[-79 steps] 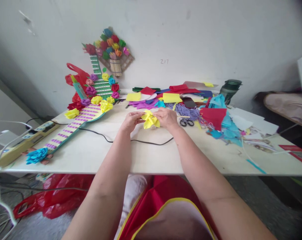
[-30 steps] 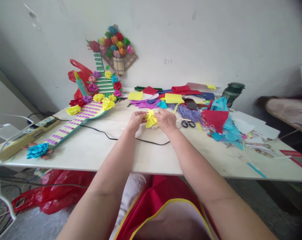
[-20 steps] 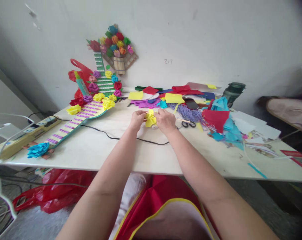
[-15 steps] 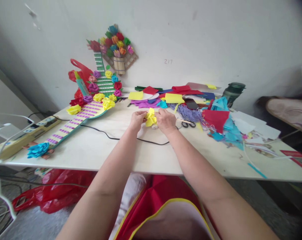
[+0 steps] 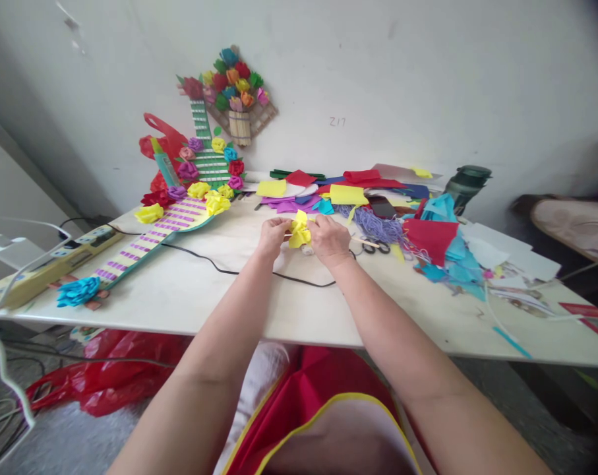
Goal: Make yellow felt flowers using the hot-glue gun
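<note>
A crumpled yellow paper flower sits between my two hands above the white table. My left hand pinches its left side with closed fingers. My right hand grips its right side, fingers curled round it. A thin wooden stick pokes out to the right of my right hand. Small black scissors lie just right of that hand.
A black cable runs across the table under my forearms. A long striped board with paper flowers lies at the left, by a power strip. Coloured paper scraps, purple yarn, a green bottle crowd the back.
The yellow paper has been gathered from a loose spread into a tighter bunch, and both hands have closed in on it. The view has shifted slightly.
</note>
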